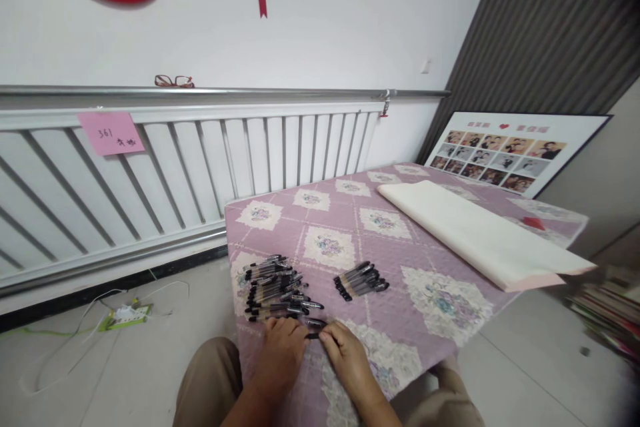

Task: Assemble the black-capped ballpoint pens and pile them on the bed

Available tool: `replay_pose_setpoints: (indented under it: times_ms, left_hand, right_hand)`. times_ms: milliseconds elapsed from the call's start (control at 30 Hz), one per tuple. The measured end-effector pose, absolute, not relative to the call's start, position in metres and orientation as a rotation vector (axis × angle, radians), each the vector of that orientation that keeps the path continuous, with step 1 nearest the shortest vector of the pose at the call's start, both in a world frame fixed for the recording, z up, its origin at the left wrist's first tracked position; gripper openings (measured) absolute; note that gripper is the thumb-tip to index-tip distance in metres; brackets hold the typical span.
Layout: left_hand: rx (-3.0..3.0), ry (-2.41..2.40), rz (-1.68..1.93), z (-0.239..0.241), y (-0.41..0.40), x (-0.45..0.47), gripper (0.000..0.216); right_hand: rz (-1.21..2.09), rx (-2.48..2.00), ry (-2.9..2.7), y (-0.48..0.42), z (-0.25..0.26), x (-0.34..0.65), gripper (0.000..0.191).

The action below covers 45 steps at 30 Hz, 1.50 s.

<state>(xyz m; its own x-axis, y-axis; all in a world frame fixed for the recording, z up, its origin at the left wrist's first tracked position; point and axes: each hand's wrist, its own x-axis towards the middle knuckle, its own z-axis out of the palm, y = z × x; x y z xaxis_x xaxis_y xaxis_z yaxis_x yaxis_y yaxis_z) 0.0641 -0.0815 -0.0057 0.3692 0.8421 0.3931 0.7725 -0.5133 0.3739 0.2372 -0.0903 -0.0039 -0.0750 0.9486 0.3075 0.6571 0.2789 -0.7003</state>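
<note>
My left hand (281, 350) and my right hand (347, 353) rest on the near edge of a table covered with a pink floral cloth (400, 267). Both pinch the same black pen (316, 329) between their fingertips, one hand at each end. Just beyond my left hand lies a large loose pile of black pens (273, 287). A smaller, neater bunch of pens (361, 279) lies to the right of it, beyond my right hand.
A rolled cream sheet (480, 233) lies across the table's right side, with a small red item (533, 222) behind it. A photo board (505, 150) leans at the back right. A radiator (190, 167) lines the wall; cables and a card (125, 315) lie on the floor.
</note>
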Motion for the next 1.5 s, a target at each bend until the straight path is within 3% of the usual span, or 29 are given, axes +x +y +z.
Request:
replay_pose_setpoints:
  times_ms: [167, 267, 367, 500, 700, 800, 867, 1033, 1300, 1500]
  left_hand:
    - [2.511, 1.496, 0.797, -0.0055, -0.0805, 0.0638, 0.016]
    - [2.509, 1.502, 0.789, -0.0027, -0.0810, 0.0636, 0.015]
    - [2.506, 1.506, 0.785, 0.0000, -0.0822, 0.0633, 0.015]
    - [2.508, 1.518, 0.788, 0.0000, -0.0832, 0.0635, 0.016]
    - [2.522, 1.519, 0.804, -0.0021, -0.0815, 0.0637, 0.015]
    - [2.535, 1.500, 0.785, 0.0004, -0.0819, 0.0630, 0.015]
    - [2.532, 1.492, 0.781, 0.0019, -0.0825, 0.0627, 0.015]
    - [2.510, 1.489, 0.773, 0.0008, -0.0829, 0.0630, 0.015]
    - [2.493, 1.486, 0.777, -0.0019, -0.0820, 0.0629, 0.017]
    - [2.511, 1.488, 0.766, -0.0026, -0.0819, 0.0622, 0.015]
  right_hand:
    - [0.638, -1.417, -1.734, -0.0909, -0.0019, 0.2379, 0.013]
    - [0.707, -1.439, -1.627, -0.0912, -0.0029, 0.2372, 0.023]
    - [0.675, -1.455, -1.661, -0.0915, -0.0025, 0.2364, 0.012]
    - [0.590, -1.461, -1.748, -0.0915, 0.0005, 0.2366, 0.027]
    - [0.698, -1.462, -1.700, -0.0914, -0.0008, 0.2387, 0.012]
    - [0.741, -1.471, -1.643, -0.0916, -0.0020, 0.2382, 0.019]
    - [0.701, -1.483, -1.677, -0.0916, -0.0011, 0.2372, 0.014]
    - [0.574, -1.492, -1.769, -0.0908, 0.0026, 0.2352, 0.028]
    - [0.706, -1.465, -1.719, -0.0910, -0.0029, 0.2406, 0.011]
    - [0.716, -1.471, -1.671, -0.0890, -0.0018, 0.2377, 0.015]
